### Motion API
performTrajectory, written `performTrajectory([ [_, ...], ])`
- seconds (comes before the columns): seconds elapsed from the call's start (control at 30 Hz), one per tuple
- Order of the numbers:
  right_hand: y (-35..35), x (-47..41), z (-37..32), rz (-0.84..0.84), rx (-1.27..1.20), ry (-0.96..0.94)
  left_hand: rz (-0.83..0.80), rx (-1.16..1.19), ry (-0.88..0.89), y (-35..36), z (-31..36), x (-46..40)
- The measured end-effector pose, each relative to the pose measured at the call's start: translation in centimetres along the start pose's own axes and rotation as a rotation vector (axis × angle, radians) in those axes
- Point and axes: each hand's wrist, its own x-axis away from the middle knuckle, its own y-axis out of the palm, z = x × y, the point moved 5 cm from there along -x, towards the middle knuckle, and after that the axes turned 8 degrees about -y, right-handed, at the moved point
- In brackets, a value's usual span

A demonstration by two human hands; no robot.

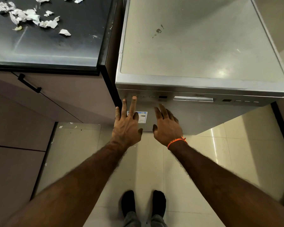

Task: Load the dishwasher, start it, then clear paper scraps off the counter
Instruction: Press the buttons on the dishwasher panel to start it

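Press squarely on the leftmost button [134,96] of the dishwasher [195,102] with the left hand [127,123], fingers straight, holding nothing. Keep the right hand [167,126] loose, empty, off the panel. Leave the paper scraps [31,17] until later.

The dishwasher [195,66] is a silver, box-shaped unit with its door closed and a smudged flat top; a row of small buttons, a dark display and a recessed handle run along its front panel. Torn white paper scraps [28,15] lie scattered across the dark desk [56,49] just beside it.
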Motion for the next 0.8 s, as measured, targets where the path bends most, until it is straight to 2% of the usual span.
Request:
performTrajectory([
  [0.13,0.0,0.7,-0.6,-0.001,0.021,-0.017,0.021,-0.012,0.018,-0.4,0.5,0.3],
  [0.33,-0.4,1.1,-0.3,0.009,0.014,0.039,0.014,-0.033,0.157,0.6,2.2,1.0],
  [0.43,-0.7,1.5,0.3,0.015,0.036,0.068,-0.001,-0.013,0.141,0.7,2.7,0.6],
  [0.8,-1.4,2.0,2.1,0.048,0.116,0.067,0.111,-0.039,0.121,0.1,2.1,-0.5],
])
